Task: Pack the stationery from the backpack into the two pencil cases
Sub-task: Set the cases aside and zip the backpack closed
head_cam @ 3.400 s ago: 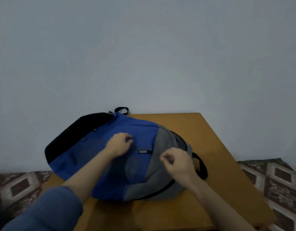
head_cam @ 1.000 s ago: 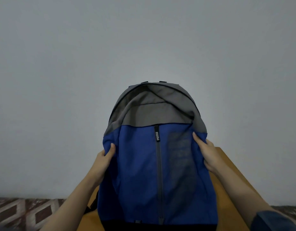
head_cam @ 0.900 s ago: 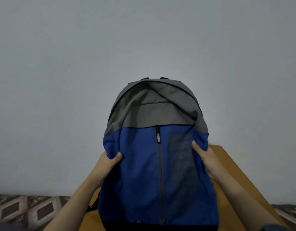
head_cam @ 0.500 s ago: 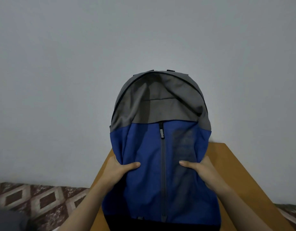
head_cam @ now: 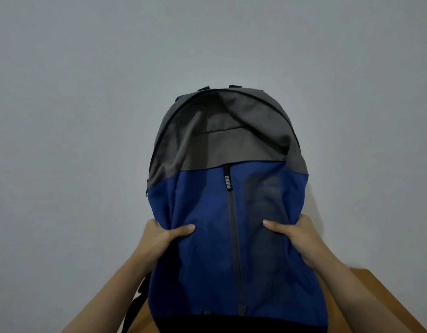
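change: both hands slid lower on the upright backpack
left hand: grasps its side
right hand: grasps too
task: unopened

The backpack is matt woven cloth, blue below and grey above, creased; its front zip looks like dull plastic, perhaps. The table is smooth orange-brown wood. The wall is matt painted.
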